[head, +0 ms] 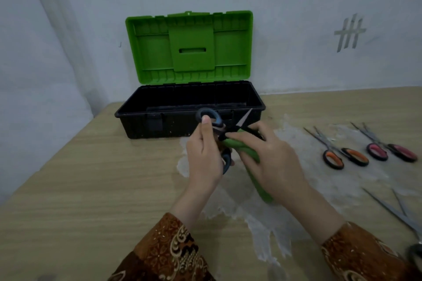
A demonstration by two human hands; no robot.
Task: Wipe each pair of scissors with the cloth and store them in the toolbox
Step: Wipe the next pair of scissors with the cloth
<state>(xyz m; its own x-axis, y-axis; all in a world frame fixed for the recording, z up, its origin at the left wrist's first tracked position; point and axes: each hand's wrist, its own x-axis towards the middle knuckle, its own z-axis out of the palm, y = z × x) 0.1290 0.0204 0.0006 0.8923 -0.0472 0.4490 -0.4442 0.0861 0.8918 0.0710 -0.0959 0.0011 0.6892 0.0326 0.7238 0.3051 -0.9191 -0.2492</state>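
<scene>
My left hand (203, 155) grips the blue-and-black handles of a pair of scissors (215, 121), whose open blades point up and right toward the toolbox. My right hand (271, 164) holds a green cloth (253, 166) pressed against one blade near the pivot. The other blade tip (245, 117) sticks out above the cloth. Just behind my hands stands the black toolbox (159, 112), its green lid (189, 45) raised against the wall. I see nothing lying inside it.
On the right of the wooden table lie orange-handled scissors (335, 153), pink-handled scissors (386, 146) and, at the right edge, a larger pair with long steel blades (397, 212). A worn whitish patch (262, 219) covers the tabletop under my hands. The wall runs close behind.
</scene>
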